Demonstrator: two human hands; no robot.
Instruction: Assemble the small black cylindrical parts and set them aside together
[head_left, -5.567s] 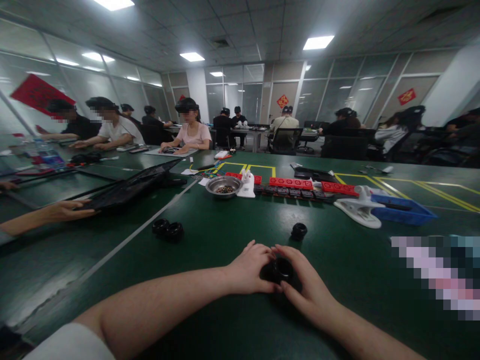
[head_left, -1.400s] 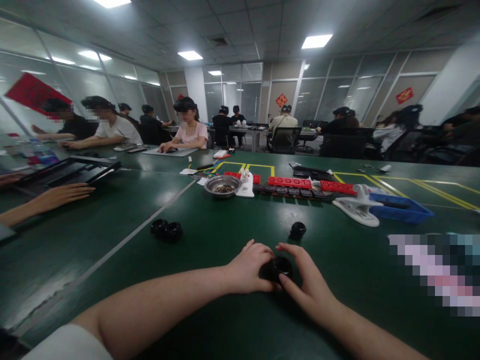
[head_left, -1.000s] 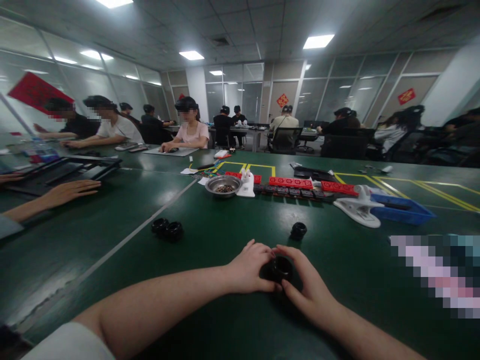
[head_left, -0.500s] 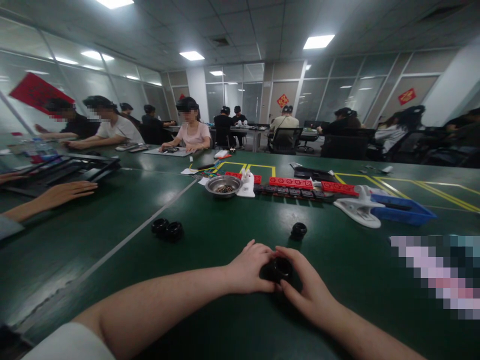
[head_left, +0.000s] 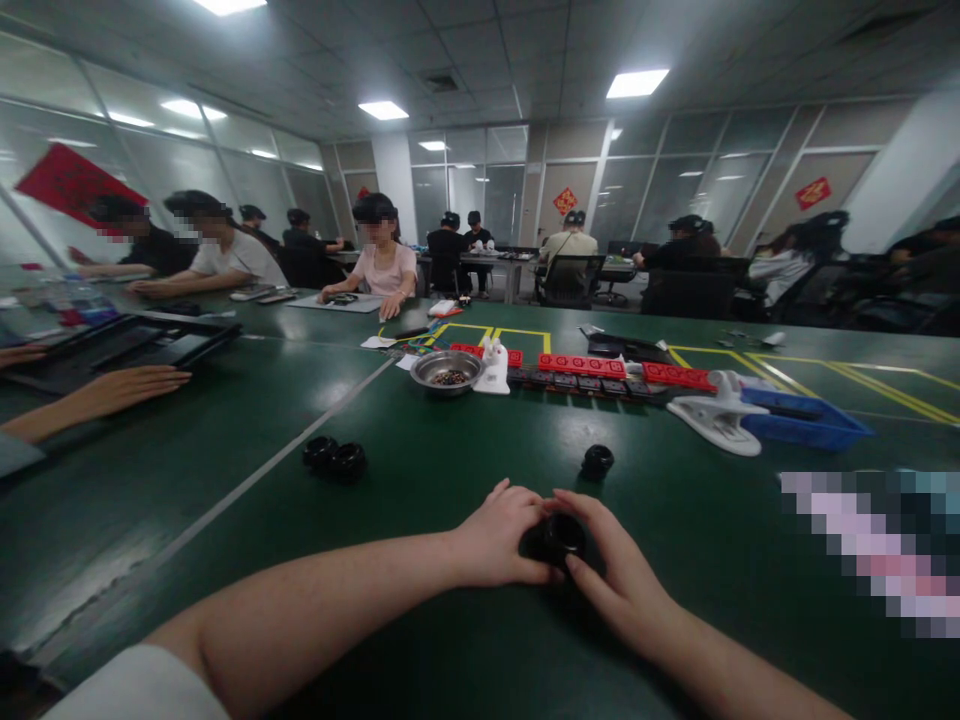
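The left hand [head_left: 499, 535] is curled about the left side of a black ring-shaped part [head_left: 564, 538], low at the counter [head_left: 450, 650]; the right hand [head_left: 619, 560], half rounded, holds its right side loosely. The step seems to be handling this part bimanually; the next move calls, I judge, for steady left fingers. One similar black part [head_left: 598, 461] stands at one o'clock.

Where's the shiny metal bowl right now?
In the head view, the metal bowl stands on the green table, just left of the middle, farther away than the left hand, with a white piece close on its right.
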